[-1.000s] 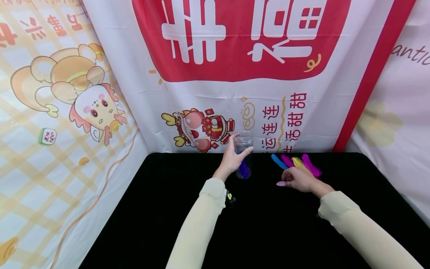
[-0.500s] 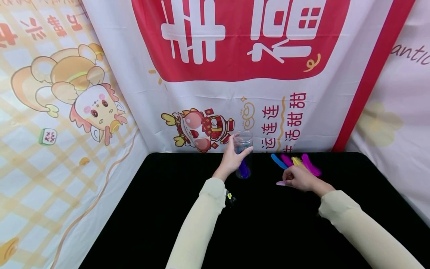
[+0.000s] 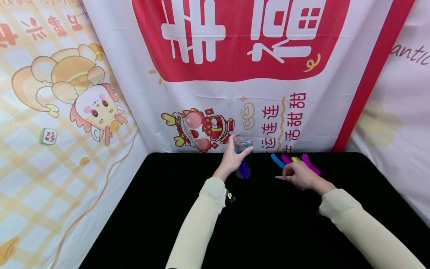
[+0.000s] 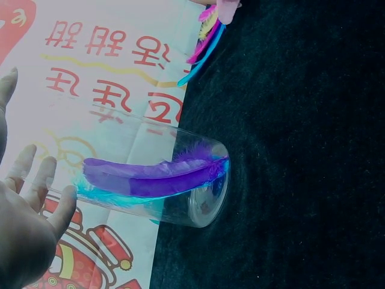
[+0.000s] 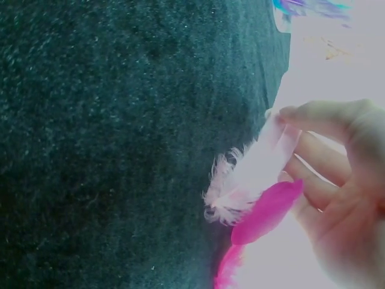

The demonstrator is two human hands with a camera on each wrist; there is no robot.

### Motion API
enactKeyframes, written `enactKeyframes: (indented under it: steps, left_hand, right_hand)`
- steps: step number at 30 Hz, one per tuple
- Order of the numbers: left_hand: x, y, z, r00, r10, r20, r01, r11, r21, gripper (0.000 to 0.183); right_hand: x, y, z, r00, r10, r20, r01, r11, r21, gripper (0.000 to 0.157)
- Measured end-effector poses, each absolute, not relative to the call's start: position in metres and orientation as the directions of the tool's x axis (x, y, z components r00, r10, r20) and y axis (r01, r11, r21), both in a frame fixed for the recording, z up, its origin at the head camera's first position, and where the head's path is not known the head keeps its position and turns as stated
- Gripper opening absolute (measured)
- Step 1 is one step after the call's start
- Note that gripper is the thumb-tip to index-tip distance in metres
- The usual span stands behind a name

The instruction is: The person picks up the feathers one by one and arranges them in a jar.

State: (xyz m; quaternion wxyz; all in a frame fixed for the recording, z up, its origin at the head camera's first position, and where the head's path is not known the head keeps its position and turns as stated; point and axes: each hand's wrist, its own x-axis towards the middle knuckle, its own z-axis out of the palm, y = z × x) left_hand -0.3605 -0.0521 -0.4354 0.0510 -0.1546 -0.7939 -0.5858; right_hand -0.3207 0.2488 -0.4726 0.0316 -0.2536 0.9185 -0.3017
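Note:
My left hand (image 3: 231,158) grips a tall clear cup (image 3: 243,138) standing upright near the table's back edge. Inside the cup lean a purple feather (image 4: 138,177) and a light blue feather (image 4: 99,194), clearest in the left wrist view. To the right, my right hand (image 3: 299,175) pinches a pale pink feather (image 5: 258,162) between thumb and fingers. Its fluffy end points away from the fingertips in the right wrist view. Just beyond that hand lie a blue feather (image 3: 277,161), a yellow feather (image 3: 296,159) and magenta feathers (image 3: 311,165), partly hidden by the hand.
The black cloth-covered table (image 3: 255,228) reaches back to a printed white and red hanging (image 3: 208,93). A patterned cloth (image 3: 67,149) hangs along the left side. Beside the left cuff is a small dark object with a yellow mark (image 3: 230,196).
My right hand has shifted slightly away from me, toward the loose feathers, and the pale pink feather has tilted to look thinner. My left hand and the cup stay in place.

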Motion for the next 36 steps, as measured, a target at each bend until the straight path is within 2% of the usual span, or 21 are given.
enactKeyframes:
  steps: [9, 18, 36]
  left_hand:
    - [-0.3613, -0.0527, -0.4347, -0.952, 0.193, 0.236, 0.283, 0.267, 0.921, 0.078]
    - [-0.3597, -0.0531, -0.4360, -0.950, 0.199, 0.243, 0.290, 0.260, 0.921, 0.077]
    - [-0.3589, -0.0520, -0.4347, -0.946, 0.191, 0.262, 0.305, 0.252, 0.919, 0.077]
  right_hand:
    - [-0.3220, 0.2490, -0.4694, -0.885, -0.436, 0.164, -0.450, 0.711, -0.540, 0.016]
    - [-0.3217, 0.2497, -0.4684, -0.882, -0.413, 0.226, -0.467, 0.702, -0.537, 0.013]
    - [-0.3217, 0.2501, -0.4666, -0.895, -0.372, 0.244, -0.442, 0.672, -0.595, 0.009]
